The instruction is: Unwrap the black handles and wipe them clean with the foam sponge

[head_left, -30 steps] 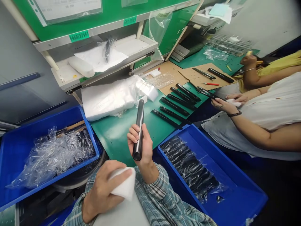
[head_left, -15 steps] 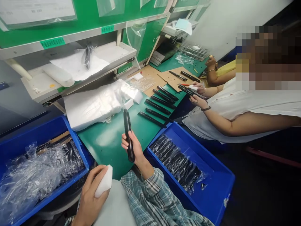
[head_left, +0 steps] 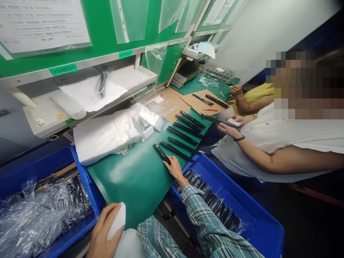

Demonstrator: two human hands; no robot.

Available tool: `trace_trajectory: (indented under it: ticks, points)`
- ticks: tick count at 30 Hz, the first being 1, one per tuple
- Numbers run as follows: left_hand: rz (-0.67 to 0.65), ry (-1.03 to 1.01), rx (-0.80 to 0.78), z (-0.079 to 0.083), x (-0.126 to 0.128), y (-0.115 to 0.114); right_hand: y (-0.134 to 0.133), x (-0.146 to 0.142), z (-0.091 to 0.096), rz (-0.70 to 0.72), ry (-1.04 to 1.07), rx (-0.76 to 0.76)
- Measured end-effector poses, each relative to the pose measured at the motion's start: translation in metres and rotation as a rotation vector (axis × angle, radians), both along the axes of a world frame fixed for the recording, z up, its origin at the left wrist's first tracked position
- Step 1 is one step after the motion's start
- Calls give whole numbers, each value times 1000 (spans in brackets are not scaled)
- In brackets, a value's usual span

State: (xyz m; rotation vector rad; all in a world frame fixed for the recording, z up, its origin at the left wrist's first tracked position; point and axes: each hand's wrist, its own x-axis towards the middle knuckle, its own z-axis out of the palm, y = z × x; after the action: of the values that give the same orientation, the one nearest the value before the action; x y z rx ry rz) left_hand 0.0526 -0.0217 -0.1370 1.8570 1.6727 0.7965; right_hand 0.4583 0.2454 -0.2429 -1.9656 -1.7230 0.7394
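Observation:
My right hand (head_left: 174, 167) reaches out over the green mat (head_left: 137, 179) and grips the near end of a long black glossy part (head_left: 160, 153) that lies on the mat at the near end of a row of several like parts (head_left: 182, 136). My left hand (head_left: 103, 231) stays low by my lap, fingers closed round a white foam block (head_left: 117, 221). Both sleeves are plaid.
Blue bins flank the mat: the left bin (head_left: 80, 179) holds crinkled plastic wrap, the right bin (head_left: 242, 211) holds bagged black parts. A pile of white foam sheets (head_left: 107, 134) lies at the mat's back. A co-worker's hands (head_left: 231, 127) hold a black part at right.
My right hand carried the black part from upright in front of me down and forward onto the mat beside the row. The left hand kept the foam block low.

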Motion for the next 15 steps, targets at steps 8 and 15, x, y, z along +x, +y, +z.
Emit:
trace_trajectory:
  ticks: [8, 15]
  points:
    - [114, -88, -143, 27, 32, 9, 6, 4, 15, 127, -135, 130]
    - [215, -253, -283, 36, 30, 10, 39, 9, 11, 207, -340, 126]
